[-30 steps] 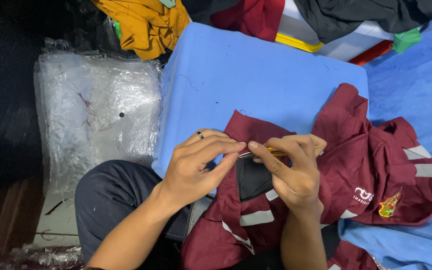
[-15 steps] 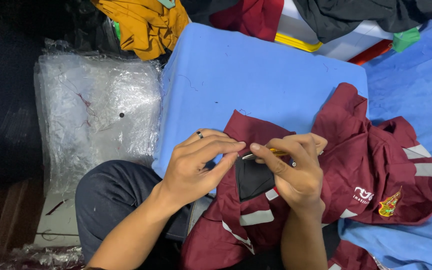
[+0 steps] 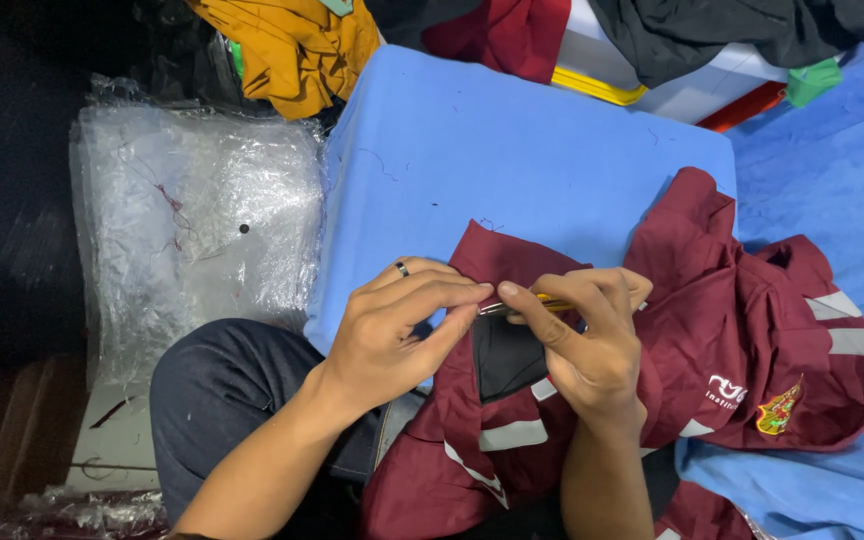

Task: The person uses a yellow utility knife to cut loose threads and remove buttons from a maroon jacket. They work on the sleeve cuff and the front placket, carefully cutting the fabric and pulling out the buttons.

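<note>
Garment workshop: heaped clothes, bagged stock.

A blue table is carrying my maroon shirt, which is lying over its near right part and hanging off the near edge. Dark, red and yellow clothes are lying along its far edge.

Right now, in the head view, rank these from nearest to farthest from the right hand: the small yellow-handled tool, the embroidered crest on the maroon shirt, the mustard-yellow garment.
1. Small yellow-handled tool: pinched in the right hand itself.
2. Embroidered crest: to the hand's right, low on the maroon shirt.
3. Mustard-yellow garment: far up and to the left, past the blue pad.
</note>
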